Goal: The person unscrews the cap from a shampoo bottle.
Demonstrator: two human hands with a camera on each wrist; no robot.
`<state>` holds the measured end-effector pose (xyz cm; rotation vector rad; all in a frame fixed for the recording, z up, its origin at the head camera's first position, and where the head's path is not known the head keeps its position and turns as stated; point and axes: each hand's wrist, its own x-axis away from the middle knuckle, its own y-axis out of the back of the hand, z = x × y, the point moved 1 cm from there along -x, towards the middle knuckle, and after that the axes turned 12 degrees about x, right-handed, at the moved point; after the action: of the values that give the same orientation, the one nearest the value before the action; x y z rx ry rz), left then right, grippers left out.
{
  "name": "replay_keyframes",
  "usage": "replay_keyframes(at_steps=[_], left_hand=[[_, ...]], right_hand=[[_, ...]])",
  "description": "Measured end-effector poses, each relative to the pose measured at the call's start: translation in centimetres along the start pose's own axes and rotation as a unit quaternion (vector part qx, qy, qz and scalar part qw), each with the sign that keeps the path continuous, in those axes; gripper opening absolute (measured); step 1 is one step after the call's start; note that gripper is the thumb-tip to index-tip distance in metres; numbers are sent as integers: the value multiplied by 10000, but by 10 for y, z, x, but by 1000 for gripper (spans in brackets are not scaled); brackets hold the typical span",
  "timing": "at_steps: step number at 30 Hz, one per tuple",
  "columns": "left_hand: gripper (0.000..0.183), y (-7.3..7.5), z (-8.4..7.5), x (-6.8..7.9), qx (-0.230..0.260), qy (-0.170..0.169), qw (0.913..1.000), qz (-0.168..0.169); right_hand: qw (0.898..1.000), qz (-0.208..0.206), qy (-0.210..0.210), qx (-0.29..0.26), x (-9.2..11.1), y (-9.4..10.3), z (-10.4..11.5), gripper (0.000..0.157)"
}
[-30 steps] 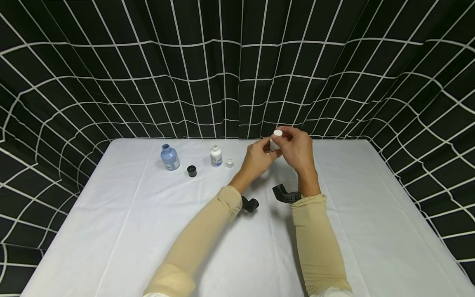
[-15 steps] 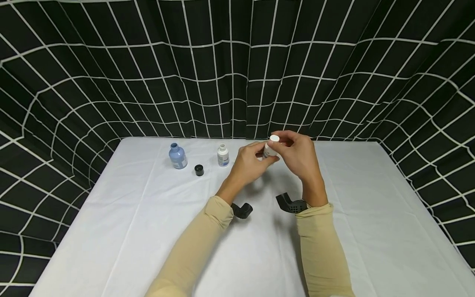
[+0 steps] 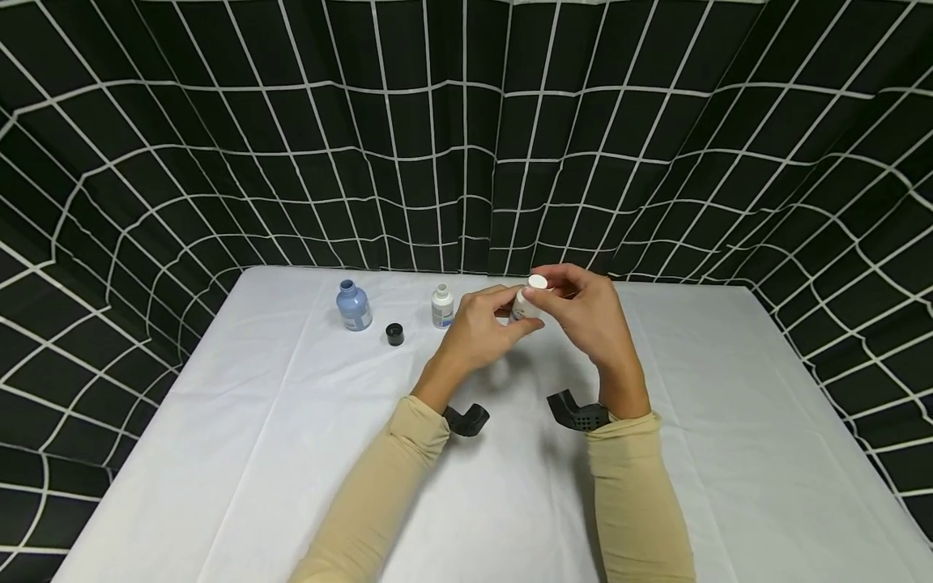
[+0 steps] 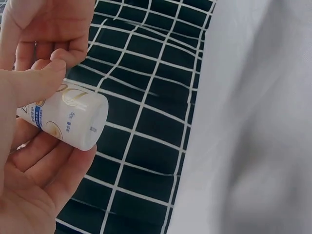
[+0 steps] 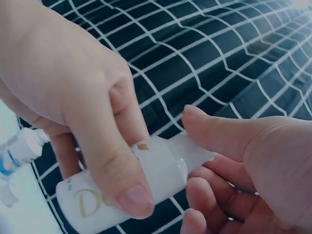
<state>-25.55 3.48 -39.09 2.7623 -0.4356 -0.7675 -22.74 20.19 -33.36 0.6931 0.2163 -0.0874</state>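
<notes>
Above the far part of the table, my left hand [image 3: 475, 330] grips a small white bottle [image 4: 73, 114] with printed lettering, its thumb lying along the side. My right hand [image 3: 596, 317] pinches the bottle's white cap [image 3: 538, 281] between thumb and fingers. In the right wrist view the cap end narrows into the right fingers, and the bottle's base points away to the left. The head view has the bottle tilted, cap end up, with its lower part behind the left hand. Whether the cap is loose on the neck I cannot tell.
On the white-covered table [image 3: 291, 453] stand an uncapped blue bottle [image 3: 354, 307] and an uncapped white bottle [image 3: 441, 307], left of my hands. A black cap [image 3: 394, 334] lies between them, slightly nearer me. Behind the table hangs a black curtain [image 3: 408, 129] with white grid lines.
Both hands have come lower and nearer to me with the bottle between them, and the view has shifted. A small white cap beside the standing white bottle is now hidden behind my left hand.
</notes>
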Motion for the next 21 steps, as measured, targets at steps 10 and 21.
replay_keyframes(at_steps=[10, 21], left_hand=[[43, 20, 6, -2, -420, -211, 9984, -331], [43, 23, 5, -1, -537, -104, 9980, -321]], right_hand=[[9995, -263, -86, 164, 0, -16, 14, 40], [9954, -794, 366, 393, 1, -24, 15, 30]])
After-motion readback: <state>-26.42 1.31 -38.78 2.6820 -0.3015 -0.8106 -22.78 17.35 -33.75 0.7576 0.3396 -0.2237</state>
